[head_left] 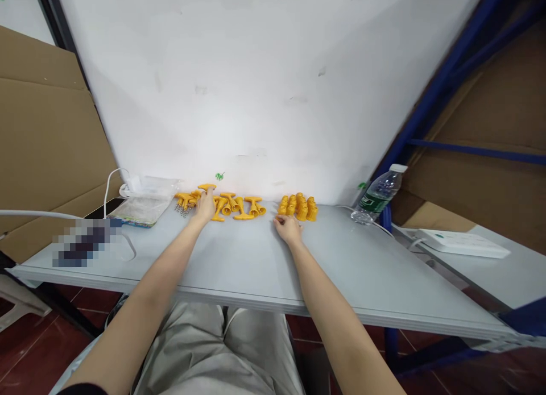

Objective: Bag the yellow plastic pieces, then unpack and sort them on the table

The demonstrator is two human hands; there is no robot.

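My left hand (205, 207) is closed around a yellow T-shaped handle (207, 186), its crossbar showing above my fingertips. Just left of it lie several yellow T-handles with metal spiral ends (183, 208), like corkscrews. To its right is a loose row of yellow T-handles with bell-shaped sleeves (241, 207), some lying on their sides. My right hand (290, 229) rests low over the table, fingers pinched together beside a group of upright yellow bell-shaped pieces (302, 206). A small orange-yellow bit shows at those fingertips; what it belongs to is unclear.
The grey table (243, 264) meets a white panel (264, 99) behind. At left are a plastic bag (147, 204), a white cable and a blurred-out dark object (87, 242). A water bottle (377, 196) leans at right, near a power strip (463, 243) and blue frame.
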